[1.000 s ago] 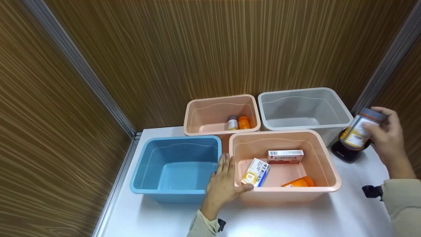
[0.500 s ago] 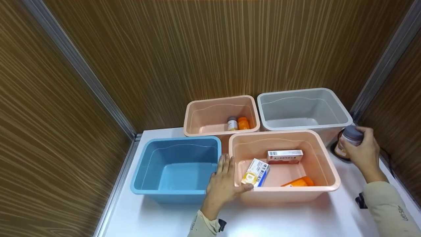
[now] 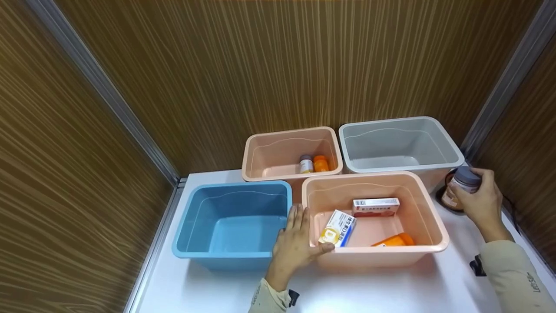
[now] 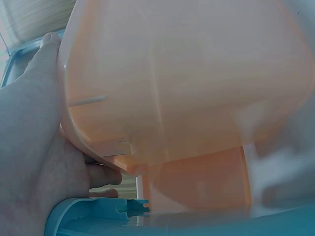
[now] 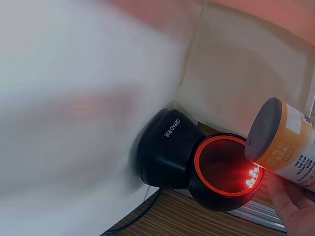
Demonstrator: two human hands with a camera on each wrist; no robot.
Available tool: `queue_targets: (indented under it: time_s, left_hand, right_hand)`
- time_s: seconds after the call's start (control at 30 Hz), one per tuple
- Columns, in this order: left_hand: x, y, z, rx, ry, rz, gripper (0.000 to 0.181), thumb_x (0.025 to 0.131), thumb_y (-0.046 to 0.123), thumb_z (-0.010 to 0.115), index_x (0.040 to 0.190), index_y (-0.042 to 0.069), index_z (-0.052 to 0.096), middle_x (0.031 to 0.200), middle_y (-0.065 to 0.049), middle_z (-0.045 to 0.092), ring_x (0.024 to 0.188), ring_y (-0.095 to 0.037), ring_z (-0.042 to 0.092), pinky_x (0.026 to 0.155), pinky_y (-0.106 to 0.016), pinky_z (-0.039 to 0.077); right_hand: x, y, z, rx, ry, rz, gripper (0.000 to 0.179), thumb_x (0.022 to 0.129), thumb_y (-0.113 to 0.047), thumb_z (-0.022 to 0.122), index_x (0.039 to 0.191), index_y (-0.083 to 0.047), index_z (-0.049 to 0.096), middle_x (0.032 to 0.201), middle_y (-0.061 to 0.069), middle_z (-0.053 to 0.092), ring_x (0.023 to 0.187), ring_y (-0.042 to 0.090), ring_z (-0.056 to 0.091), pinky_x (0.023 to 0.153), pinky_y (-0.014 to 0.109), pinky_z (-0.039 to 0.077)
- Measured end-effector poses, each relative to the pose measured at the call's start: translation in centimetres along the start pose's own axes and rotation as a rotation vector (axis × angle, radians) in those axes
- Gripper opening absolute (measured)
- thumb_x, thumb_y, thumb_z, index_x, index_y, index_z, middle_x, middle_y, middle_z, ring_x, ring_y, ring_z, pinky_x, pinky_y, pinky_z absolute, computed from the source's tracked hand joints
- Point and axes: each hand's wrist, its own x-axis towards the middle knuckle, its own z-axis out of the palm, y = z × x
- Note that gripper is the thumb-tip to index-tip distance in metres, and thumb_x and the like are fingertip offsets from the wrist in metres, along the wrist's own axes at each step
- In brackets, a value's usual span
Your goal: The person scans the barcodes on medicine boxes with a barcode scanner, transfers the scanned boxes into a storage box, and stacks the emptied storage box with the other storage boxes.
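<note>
My right hand [image 3: 482, 202] grips a pill bottle [image 3: 452, 196] with a grey cap, at the far right. In the right wrist view the bottle [image 5: 295, 147] has an orange and white label, and its cap end overlaps the lit, red-ringed window of a black barcode scanner [image 5: 165, 152]. Fingers straight, my left hand [image 3: 293, 243] rests at the left front corner of the front pink bin [image 3: 373, 255], beside the blue bin [image 3: 230, 255]. Inside that pink bin lie a white medicine box [image 3: 338, 228], a red and white box [image 3: 376, 208] and an orange bottle [image 3: 395, 240].
Behind stand another pink bin [image 3: 278, 134], holding a grey-capped bottle [image 3: 306, 164] and an orange bottle [image 3: 321, 164], and a grey bin [image 3: 399, 167]. Wood-patterned walls [image 3: 282, 65] enclose the white table [image 3: 347, 287]. A black cable [image 5: 142, 214] runs from behind the scanner.
My right hand has brought the bottle down and left, close to the scanner, and turned it more upright; over the last half second it barely moves. The left hand has stayed put.
</note>
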Motion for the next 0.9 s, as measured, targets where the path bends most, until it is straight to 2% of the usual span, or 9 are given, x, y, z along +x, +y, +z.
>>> queue_targets:
  time_s: [0.17, 0.4, 0.53, 0.7, 0.83, 0.9]
  left_hand:
    - [0.0, 0.0, 0.0, -0.004, 0.003, 0.002, 0.119, 0.068, 0.091, 0.022, 0.152, 0.007, 0.012, 0.156, -0.010, 0.001, 0.143, -0.025, -0.003, 0.093, -0.051, 0.041]
    - [0.0, 0.0, 0.0, 0.010, 0.016, 0.019, 0.118, 0.070, 0.090, 0.021, 0.151, 0.005, 0.015, 0.156, -0.013, 0.005, 0.143, -0.028, 0.002, 0.090, -0.051, 0.043]
    - [0.0, 0.0, 0.0, 0.006, 0.010, 0.015, 0.118, 0.070, 0.091, 0.020, 0.151, 0.006, 0.015, 0.156, -0.012, 0.004, 0.143, -0.027, 0.001, 0.092, -0.052, 0.042]
    - [-0.1, 0.0, -0.1, 0.006, 0.025, 0.015, 0.118, 0.069, 0.091, 0.021, 0.151, 0.006, 0.017, 0.156, -0.012, 0.006, 0.143, -0.027, 0.003, 0.092, -0.052, 0.042]
    - [-0.1, 0.0, -0.1, 0.000, 0.018, 0.007, 0.119, 0.068, 0.091, 0.021, 0.152, 0.007, 0.015, 0.156, -0.011, 0.003, 0.143, -0.027, 0.001, 0.093, -0.053, 0.041]
    - [-0.1, 0.0, -0.1, 0.000, 0.017, 0.005, 0.119, 0.068, 0.091, 0.021, 0.152, 0.007, 0.015, 0.156, -0.011, 0.003, 0.143, -0.026, 0.000, 0.094, -0.052, 0.040]
  right_hand:
    - [-0.1, 0.1, -0.1, -0.002, -0.009, 0.015, 0.073, 0.084, -0.033, 0.070, 0.140, -0.006, 0.032, 0.131, 0.027, 0.044, 0.115, 0.042, 0.042, 0.091, 0.056, 0.032]
    - [-0.1, 0.1, -0.1, -0.002, 0.046, -0.012, 0.070, 0.081, -0.031, 0.074, 0.136, -0.008, 0.039, 0.124, 0.026, 0.050, 0.112, 0.041, 0.046, 0.087, 0.052, 0.032]
    - [-0.1, -0.6, -0.4, 0.001, 0.045, -0.009, 0.069, 0.081, -0.031, 0.073, 0.137, -0.009, 0.039, 0.123, 0.024, 0.051, 0.111, 0.039, 0.046, 0.086, 0.051, 0.031]
    - [-0.1, -2.9, -1.0, 0.014, 0.089, -0.033, 0.066, 0.080, -0.028, 0.074, 0.136, -0.012, 0.043, 0.120, 0.021, 0.054, 0.107, 0.036, 0.048, 0.087, 0.042, 0.033]
    - [0.2, -5.8, -1.6, 0.034, 0.115, -0.091, 0.065, 0.080, -0.026, 0.076, 0.136, -0.014, 0.045, 0.116, 0.017, 0.055, 0.100, 0.027, 0.050, 0.080, 0.024, 0.038]
    - [0.3, -7.6, -1.7, 0.051, 0.119, -0.136, 0.065, 0.079, -0.025, 0.077, 0.135, -0.016, 0.047, 0.113, 0.012, 0.056, 0.095, 0.018, 0.050, 0.074, 0.016, 0.037]
